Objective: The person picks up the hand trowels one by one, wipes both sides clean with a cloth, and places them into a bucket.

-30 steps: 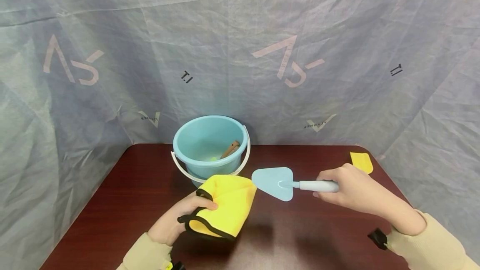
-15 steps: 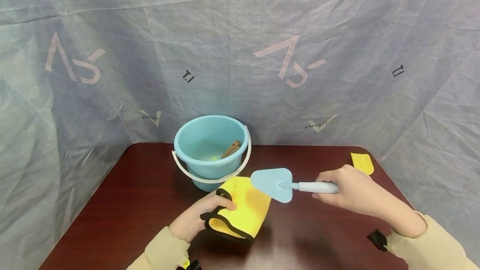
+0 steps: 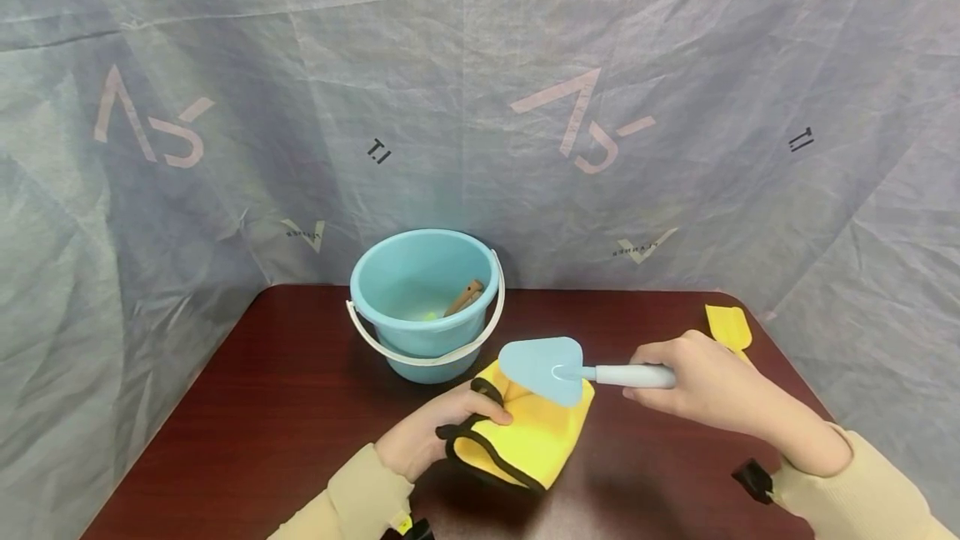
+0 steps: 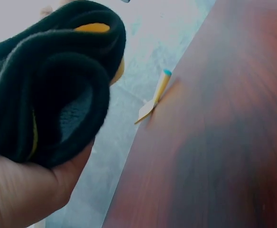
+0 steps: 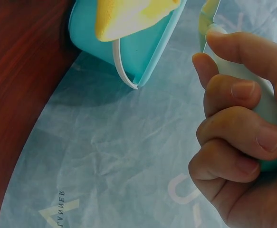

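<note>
My left hand [image 3: 442,430] grips a folded yellow cloth [image 3: 540,448] with black edging, thumb on top; its dark folds [image 4: 81,61] fill much of the left wrist view. A small trowel [image 3: 540,361] with a light blue blade and whitish handle is held level in my right hand [image 3: 705,377]. In the right wrist view its fingers [image 5: 243,126] curl round the handle. From the head view the blade overlaps the cloth's upper part; whether they touch, I cannot tell. Behind both hands stands a light blue bucket [image 3: 420,348] with its white handle hanging down.
A brown wooden-looking piece [image 3: 463,298] and a bit of something yellow-green [image 3: 430,316] lie inside the bucket. At the right edge of the dark red table [image 3: 300,373] is a small yellow shovel [image 3: 727,327], partly behind my right hand. A grey sheet [image 3: 420,90] hangs behind.
My left hand has carried the cloth rightward, from in front of the bucket to under the trowel's blade in the head view. My right hand and the trowel have hardly moved.
</note>
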`<state>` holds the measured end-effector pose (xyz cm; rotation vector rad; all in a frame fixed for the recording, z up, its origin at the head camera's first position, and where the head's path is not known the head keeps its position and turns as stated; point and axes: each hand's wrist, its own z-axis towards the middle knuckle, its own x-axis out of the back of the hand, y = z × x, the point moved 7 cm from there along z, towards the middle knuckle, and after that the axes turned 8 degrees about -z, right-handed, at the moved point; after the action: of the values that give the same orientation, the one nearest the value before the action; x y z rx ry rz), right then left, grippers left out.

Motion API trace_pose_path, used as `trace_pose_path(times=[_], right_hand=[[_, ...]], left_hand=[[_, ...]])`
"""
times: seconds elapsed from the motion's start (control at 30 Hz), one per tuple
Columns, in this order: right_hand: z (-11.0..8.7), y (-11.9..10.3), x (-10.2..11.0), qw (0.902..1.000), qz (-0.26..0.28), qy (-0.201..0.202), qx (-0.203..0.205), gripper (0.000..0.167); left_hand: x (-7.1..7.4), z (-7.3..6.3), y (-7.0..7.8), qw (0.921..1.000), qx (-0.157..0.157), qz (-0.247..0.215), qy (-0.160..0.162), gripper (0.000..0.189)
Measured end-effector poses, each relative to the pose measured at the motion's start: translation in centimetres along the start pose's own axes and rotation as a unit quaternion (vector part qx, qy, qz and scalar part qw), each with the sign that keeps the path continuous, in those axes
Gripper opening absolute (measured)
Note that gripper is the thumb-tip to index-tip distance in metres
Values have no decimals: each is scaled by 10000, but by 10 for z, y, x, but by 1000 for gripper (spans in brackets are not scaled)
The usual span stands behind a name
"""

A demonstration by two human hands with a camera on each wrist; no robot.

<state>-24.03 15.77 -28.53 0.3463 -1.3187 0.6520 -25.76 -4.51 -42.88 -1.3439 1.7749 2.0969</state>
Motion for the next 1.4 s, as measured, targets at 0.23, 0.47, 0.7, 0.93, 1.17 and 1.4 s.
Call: trace_pose_path(times=[0.23,0.47,0.7,0.93,1.17,1.4], right_hand=[[1,-2,0,9999,100,58,99,19],[1,-3,-1,9998,144,69,132,17],[3,-1,-1,9997,139,145,102,20],[4,-2,-1,9990,290,249,246,21],[4,-2,-2,9986,424,194,260,15],[3,-3,-1,9978,468,266,399,20]], left_hand=[[-18,11,-2,9989,49,-50,-460,45],[-27,13,0,9979,-94,6,-636,49],[-32,13,2,9973,-229,-227,-654,52],[-37,12,7,9937,-585,-355,-893,56],[-34,10,6,9954,-571,-327,-690,52],[-31,4,12,9937,-825,-246,-717,47]])
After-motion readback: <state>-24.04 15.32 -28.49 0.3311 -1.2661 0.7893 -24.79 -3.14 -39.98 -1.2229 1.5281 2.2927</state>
